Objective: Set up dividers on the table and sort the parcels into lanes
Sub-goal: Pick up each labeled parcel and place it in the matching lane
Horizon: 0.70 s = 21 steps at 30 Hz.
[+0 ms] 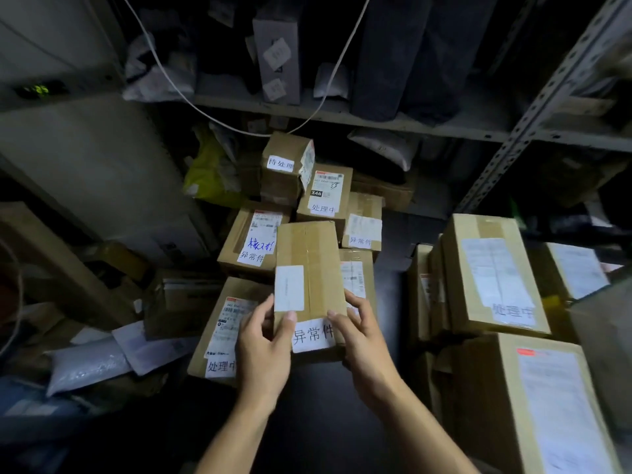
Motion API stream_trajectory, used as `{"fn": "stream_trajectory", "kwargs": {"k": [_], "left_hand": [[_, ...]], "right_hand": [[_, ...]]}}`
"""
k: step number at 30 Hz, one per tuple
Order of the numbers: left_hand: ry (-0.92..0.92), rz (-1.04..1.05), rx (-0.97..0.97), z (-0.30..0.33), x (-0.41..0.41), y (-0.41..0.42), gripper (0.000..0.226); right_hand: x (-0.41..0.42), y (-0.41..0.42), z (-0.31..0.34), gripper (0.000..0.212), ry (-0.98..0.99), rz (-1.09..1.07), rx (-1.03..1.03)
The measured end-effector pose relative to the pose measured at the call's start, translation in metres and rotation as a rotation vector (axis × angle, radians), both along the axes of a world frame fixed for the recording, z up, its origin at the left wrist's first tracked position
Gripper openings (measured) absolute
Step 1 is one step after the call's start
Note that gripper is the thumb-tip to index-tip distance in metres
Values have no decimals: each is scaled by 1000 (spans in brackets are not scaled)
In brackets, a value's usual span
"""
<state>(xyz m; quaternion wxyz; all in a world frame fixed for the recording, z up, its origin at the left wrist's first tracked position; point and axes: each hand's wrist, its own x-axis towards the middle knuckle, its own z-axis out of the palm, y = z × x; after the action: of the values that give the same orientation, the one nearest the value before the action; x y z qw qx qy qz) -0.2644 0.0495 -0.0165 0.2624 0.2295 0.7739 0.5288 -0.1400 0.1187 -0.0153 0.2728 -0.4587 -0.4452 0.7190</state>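
Several grey mailers [89,366] lie in a heap at the far left, beside the dark bench [390,268]. Right of them a low carton [219,331] with a white label rests on the bench, and behind it more labelled cartons [248,242] are stacked up toward a metal shelf [342,114] holding dim packages. In the middle, a slim box [307,268] is held up over that cluster: the left hand [265,350] grips its lower left edge, thumb across the front, and the right hand [364,340] grips the lower right edge, thumb beside the handwritten label [313,335]. At the right, well apart, bigger cartons [492,271] stand in a stack next to a perforated steel upright [533,107].
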Motion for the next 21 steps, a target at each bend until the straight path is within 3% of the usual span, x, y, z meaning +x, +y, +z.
{"fn": "stream_trajectory", "kwargs": {"k": [4,7,11,21], "left_hand": [[-56,-1,178,48,26,-2,27],[-102,-38,282,95,69,-8,30],[-159,-76,390,147,134,-14,17],[-272,-274,477,211,252,9,18]], "right_hand": [[35,-7,44,40,49,77,128],[81,-13,86,48,84,76,255],[147,-16,130,61,130,80,328],[273,-1,198,41,87,-16,400]]}}
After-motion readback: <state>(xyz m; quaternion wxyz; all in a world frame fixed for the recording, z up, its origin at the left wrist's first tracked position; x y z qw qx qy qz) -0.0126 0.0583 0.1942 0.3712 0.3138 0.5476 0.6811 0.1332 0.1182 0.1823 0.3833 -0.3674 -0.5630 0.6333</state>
